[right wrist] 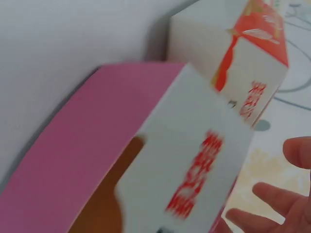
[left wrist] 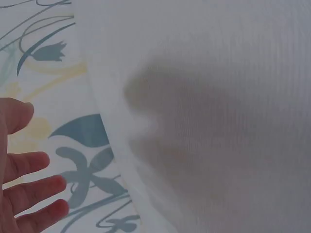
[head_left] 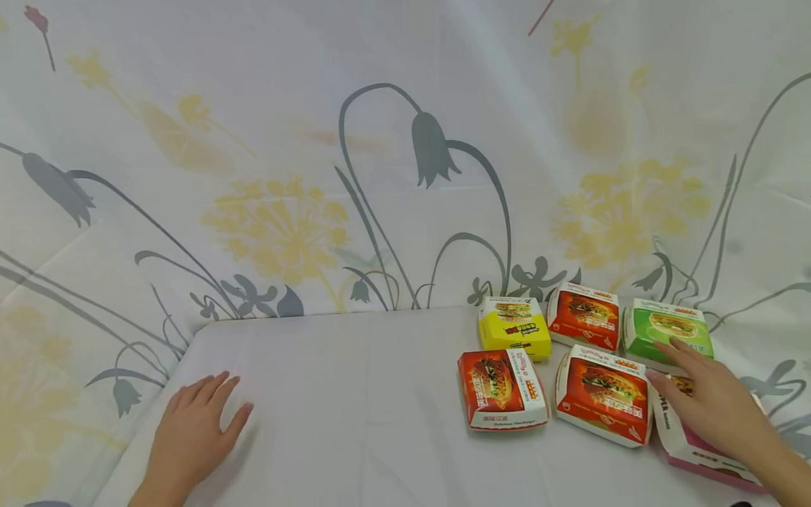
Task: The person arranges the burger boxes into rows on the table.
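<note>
My left hand [head_left: 190, 429] is over the left part of the table, fingers spread and holding nothing. On the right, my right hand [head_left: 719, 405] hovers above or rests against a pink-and-white burger box [head_left: 687, 438], partly covering it; contact cannot be told. Its fingertips reach toward a green burger box [head_left: 671, 325] behind. Left of the hand lies a red-and-white burger box [head_left: 602, 394]. In the right wrist view, the pink side of the near box [right wrist: 97, 126] looms large, and the fingers [right wrist: 279, 199] look relaxed beside it.
Another red burger box [head_left: 503, 391] lies left in the front row. Behind it are a yellow burger box [head_left: 514, 329] and a third red one [head_left: 583, 317]. A white cloth covers the table [head_left: 329, 394]; a flowered curtain [head_left: 285, 141] hangs along its back edge.
</note>
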Action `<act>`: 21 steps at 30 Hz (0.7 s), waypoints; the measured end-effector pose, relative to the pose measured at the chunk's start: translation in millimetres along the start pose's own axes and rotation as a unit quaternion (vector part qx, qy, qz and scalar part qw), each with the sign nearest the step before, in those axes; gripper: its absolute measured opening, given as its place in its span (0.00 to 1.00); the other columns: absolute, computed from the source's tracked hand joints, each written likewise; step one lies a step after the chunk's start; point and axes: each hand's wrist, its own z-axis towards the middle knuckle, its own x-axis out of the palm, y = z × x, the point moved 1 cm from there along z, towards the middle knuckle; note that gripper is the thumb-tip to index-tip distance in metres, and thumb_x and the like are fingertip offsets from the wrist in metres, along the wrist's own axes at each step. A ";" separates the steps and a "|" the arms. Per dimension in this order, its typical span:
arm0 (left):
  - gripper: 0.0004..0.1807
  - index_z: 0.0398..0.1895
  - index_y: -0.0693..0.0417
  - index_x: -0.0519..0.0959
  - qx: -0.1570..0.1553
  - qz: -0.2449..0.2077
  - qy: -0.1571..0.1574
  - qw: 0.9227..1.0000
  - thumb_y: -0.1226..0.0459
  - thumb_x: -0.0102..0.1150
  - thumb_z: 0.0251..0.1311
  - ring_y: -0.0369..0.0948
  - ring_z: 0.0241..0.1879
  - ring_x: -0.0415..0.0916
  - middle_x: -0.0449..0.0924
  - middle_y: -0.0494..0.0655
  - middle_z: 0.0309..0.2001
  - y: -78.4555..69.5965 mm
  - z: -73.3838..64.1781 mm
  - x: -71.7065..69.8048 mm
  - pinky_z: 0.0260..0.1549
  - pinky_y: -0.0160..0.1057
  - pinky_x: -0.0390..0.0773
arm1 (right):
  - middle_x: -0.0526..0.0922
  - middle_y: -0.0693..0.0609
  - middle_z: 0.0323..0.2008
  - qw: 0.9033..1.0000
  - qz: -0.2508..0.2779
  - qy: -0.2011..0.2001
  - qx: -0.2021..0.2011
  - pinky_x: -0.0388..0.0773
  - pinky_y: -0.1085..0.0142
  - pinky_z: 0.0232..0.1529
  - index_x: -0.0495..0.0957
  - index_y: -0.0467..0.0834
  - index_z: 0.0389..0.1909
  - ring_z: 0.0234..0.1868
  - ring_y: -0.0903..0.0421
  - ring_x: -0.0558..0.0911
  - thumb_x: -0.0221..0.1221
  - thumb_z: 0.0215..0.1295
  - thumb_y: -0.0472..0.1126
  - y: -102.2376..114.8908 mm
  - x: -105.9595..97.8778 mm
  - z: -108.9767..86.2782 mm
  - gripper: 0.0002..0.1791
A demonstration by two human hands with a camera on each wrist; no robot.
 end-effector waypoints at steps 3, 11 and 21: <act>0.21 0.48 0.61 0.83 -0.024 -0.042 0.027 0.998 0.56 0.68 0.56 0.59 0.48 0.77 0.84 0.59 0.48 -9.7 0.4 3.5 0.50 0.60 0.73 | 0.72 0.23 0.58 0.998 0.038 0.042 0.025 0.74 0.35 0.40 0.69 0.33 0.65 0.48 0.25 0.76 0.55 0.74 0.52 7.3 -2.3 4.4 0.31; 0.18 0.52 0.54 0.84 -0.100 -0.136 0.123 0.978 0.55 0.64 0.64 0.55 0.52 0.78 0.83 0.53 0.50 -27.3 5.6 9.1 0.48 0.60 0.76 | 0.70 0.24 0.61 0.986 0.104 0.107 0.072 0.74 0.35 0.43 0.67 0.36 0.69 0.55 0.25 0.74 0.50 0.75 0.58 26.9 -1.2 17.4 0.34; 0.14 0.52 0.52 0.84 -0.123 -0.254 0.128 0.951 0.59 0.62 0.67 0.51 0.53 0.78 0.84 0.47 0.49 -41.5 10.6 18.3 0.50 0.57 0.77 | 0.70 0.24 0.61 0.989 0.091 0.103 0.056 0.72 0.34 0.43 0.69 0.40 0.69 0.54 0.27 0.73 0.52 0.74 0.59 54.3 -0.1 41.2 0.34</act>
